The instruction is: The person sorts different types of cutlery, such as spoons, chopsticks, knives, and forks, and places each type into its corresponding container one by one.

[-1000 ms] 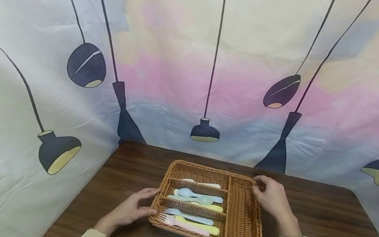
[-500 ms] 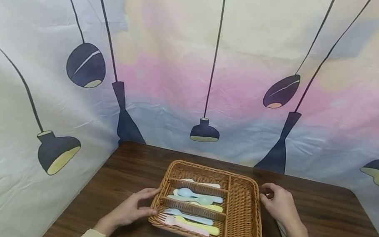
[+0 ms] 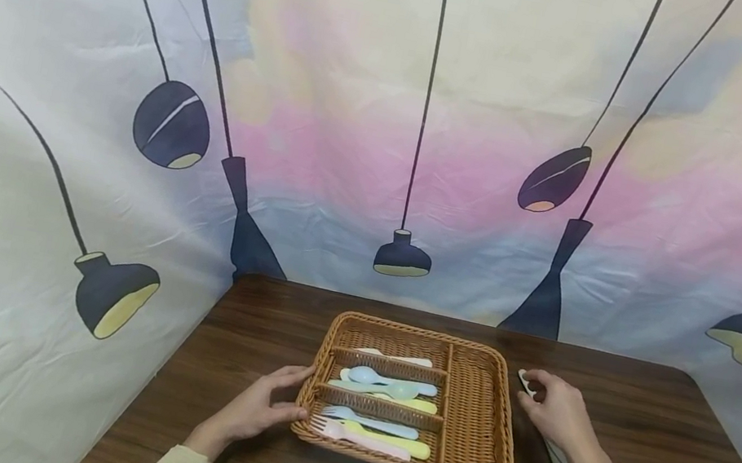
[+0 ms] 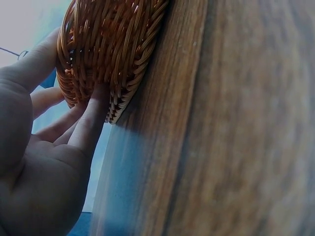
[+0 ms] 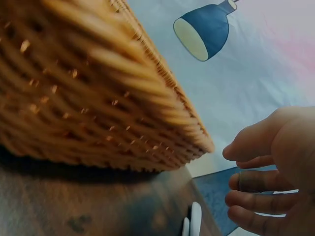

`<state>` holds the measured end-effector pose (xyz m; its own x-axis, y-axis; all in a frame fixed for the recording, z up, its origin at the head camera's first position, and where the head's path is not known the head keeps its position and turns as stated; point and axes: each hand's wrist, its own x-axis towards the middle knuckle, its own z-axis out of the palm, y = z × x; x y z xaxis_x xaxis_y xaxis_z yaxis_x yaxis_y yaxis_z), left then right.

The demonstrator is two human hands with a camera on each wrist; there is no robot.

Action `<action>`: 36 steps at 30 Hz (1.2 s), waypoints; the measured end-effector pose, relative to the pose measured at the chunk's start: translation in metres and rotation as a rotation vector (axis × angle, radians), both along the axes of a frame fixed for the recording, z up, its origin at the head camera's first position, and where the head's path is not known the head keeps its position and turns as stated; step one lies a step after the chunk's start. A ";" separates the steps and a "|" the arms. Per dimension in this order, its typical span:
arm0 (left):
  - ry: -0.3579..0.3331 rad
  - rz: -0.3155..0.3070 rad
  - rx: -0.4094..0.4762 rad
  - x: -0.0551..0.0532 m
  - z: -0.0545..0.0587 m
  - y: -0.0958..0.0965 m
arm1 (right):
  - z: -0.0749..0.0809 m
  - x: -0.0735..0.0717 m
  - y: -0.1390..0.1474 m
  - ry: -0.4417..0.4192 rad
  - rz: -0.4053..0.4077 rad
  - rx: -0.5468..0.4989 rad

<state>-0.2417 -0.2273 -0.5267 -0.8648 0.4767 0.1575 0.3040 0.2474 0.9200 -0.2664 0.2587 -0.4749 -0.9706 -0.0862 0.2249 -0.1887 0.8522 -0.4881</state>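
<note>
A brown wicker cutlery basket (image 3: 476, 416) sits on the dark table. My left hand (image 3: 255, 410) rests against its left end; in the left wrist view, the fingers (image 4: 91, 118) lie fairly straight against the woven wall. Several pastel utensils fill the left compartments: a blue spoon (image 3: 362, 376) and a green spoon (image 3: 401, 391) in the middle, a blue fork (image 3: 374, 424) and a pink fork (image 3: 357, 438) in front. My right hand (image 3: 561, 418) hovers right of the basket, fingers loosely bent, holding nothing. Beneath it lie slim whitish pieces (image 5: 195, 219), partly hidden.
A white handle (image 3: 418, 362) shows in the rear left compartment. The basket stands on a wood-grain table (image 3: 660, 448). Behind the table hangs a pastel cloth (image 3: 488, 161) printed with dark lamps, with more cloth along the left side.
My right hand has left the basket's right rear rim and moved right and slightly nearer, over the whitish pieces, now more exposed. The left hand and the basket have stayed put.
</note>
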 end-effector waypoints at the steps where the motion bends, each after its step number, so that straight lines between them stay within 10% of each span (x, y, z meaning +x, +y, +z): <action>1: 0.002 0.000 -0.004 0.000 0.000 0.000 | 0.000 0.001 0.001 -0.010 -0.003 0.001; 36: -0.004 0.002 0.003 0.000 0.000 0.001 | -0.022 0.015 0.033 -0.150 -0.052 0.099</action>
<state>-0.2413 -0.2264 -0.5267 -0.8664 0.4745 0.1554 0.2996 0.2452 0.9220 -0.2519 0.2921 -0.4971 -0.9963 -0.0499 0.0706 -0.0751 0.9040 -0.4210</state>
